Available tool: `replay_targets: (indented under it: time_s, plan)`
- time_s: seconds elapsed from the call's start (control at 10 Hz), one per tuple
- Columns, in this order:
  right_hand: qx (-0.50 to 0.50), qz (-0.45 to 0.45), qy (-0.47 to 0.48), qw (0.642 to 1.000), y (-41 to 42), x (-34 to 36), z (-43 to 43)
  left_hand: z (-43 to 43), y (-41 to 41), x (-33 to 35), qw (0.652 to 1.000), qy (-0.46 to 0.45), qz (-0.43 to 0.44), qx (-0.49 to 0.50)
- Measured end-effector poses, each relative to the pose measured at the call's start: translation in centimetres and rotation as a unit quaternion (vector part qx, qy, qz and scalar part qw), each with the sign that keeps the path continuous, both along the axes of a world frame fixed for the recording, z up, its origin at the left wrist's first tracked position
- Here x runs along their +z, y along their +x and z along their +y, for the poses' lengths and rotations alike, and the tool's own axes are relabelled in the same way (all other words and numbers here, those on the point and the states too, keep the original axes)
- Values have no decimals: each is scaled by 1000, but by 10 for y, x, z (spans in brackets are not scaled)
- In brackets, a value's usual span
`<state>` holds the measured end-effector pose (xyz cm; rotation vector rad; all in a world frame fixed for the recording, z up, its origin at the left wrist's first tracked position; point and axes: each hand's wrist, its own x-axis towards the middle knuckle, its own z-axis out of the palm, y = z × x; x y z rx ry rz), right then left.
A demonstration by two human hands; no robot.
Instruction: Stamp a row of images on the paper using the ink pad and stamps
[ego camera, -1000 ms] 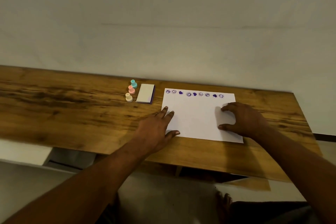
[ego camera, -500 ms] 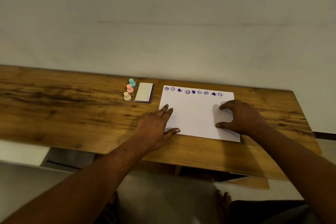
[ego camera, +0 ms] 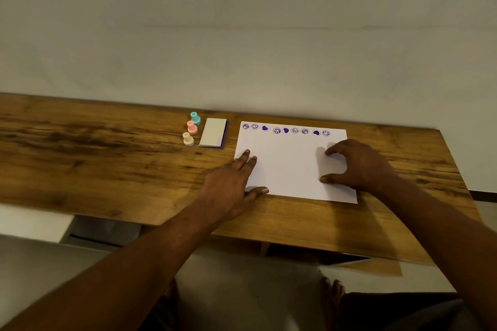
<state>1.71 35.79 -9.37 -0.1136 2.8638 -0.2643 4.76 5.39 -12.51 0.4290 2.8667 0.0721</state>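
Little has shifted since the earlier frame, left hand (ego camera: 231,185) still flat, fingers straight on the paper (ego camera: 290,164) at its left edge, right hand (ego camera: 360,166) loosely arched, fingertips resting on its right side, neither gripping anything, row of purple prints (ego camera: 286,130) along the far edge, three stamps (ego camera: 191,127) and ink pad (ego camera: 213,132) near the paper's left, wooden table (ego camera: 107,156).

- No words, numbers or brand names can be read.
- A row of purple stamped marks (ego camera: 286,130) is seen along the far edge of the paper (ego camera: 290,166).
- Three solid hearts and six ringed faces are made out; finer detail is too small to be told.
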Motion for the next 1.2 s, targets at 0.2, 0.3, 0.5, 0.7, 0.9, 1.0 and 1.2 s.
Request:
replay_targets:
  time_s: [0.2,0.3,0.5,0.7,0.9,1.0,1.2]
  plan:
    - [-2,0,1,1000,1,0,-1,1,0,2,1000,0,0,3]
    - [-1,1,1,1000,1,0,-1,1,0,0,1000,-1,4,1]
    - [-6,10,-22,1000,0,-3,3,-1,0,1,1000,15,15,3]
    - [-11,27,-46,999,-2,-6,8,-1,-1,1,1000,23,16,0]
    - [-16,119,-74,990,-5,-11,9,-8,-5,6,996,66,46,23]
    - [-4,205,-103,973,-8,-15,-1,-9,-4,1,990,114,67,40]
    - [16,292,-126,948,-28,-37,-35,-10,-13,-30,976,180,117,31]
